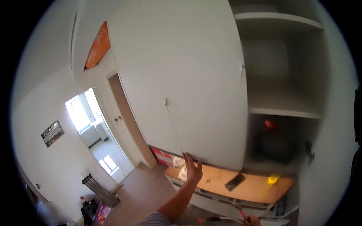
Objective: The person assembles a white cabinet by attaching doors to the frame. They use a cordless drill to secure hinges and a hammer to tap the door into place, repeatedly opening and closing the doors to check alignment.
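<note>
My left hand (194, 170) is raised with its fingers apart. Its fingertips rest at the lower edge of a tall white cabinet door (200, 94), by the seam with the door (135, 83) to its left. At the bottom edge of the view, my right hand (253, 220) is wrapped round the red handle of a hammer (241, 212), its metal head pointing up and left. Below the doors lies a wood-coloured top (260, 194). On it are a dark phone (235, 182), a yellow tape measure (272, 180), scattered small bits (214, 178) and clear plastic bags (183, 173) near my left hand.
Open shelves (283, 109) stand at the right, with a blurred reflection in the lower bay. White drawers (215, 203) are under the top. On the floor at left, a grey radiator (101, 191) leans by a black bag (89, 211). A doorway (109, 147) opens beyond.
</note>
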Available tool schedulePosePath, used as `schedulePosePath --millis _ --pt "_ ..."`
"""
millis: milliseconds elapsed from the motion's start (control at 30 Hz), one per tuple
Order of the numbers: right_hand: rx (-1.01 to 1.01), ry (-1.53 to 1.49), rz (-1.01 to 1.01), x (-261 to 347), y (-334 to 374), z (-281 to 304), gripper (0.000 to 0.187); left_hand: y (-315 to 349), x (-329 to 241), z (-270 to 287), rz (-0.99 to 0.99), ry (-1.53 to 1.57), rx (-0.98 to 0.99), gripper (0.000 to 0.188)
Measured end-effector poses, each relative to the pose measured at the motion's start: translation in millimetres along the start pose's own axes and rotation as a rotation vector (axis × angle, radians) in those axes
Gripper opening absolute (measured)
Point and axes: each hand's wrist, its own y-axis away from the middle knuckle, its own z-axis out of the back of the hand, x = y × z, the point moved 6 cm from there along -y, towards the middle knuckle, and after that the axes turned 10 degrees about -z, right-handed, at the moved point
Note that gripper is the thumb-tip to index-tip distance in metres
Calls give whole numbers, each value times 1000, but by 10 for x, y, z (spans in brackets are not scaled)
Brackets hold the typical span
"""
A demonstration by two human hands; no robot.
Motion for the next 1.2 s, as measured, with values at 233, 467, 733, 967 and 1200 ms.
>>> schedulePosePath --millis 233,467,733,967,1200 --pt "-31 61 -130 -32 445 185 26 19 -14 25 -4 -45 -41 89" --pt "-70 -157 -295 -712 770 -20 21 -25 -59 86 64 -5 -112 85" --pt "-62 -134 -238 -407 751 -52 23 -37 26 159 7 -67 -46 84" --pt "-59 -99 -231 -579 659 -95 26 -36 18 182 32 -10 -28 84" --pt "-22 -84 -255 -443 653 52 24 176 -55 91 -46 -86 84 84"
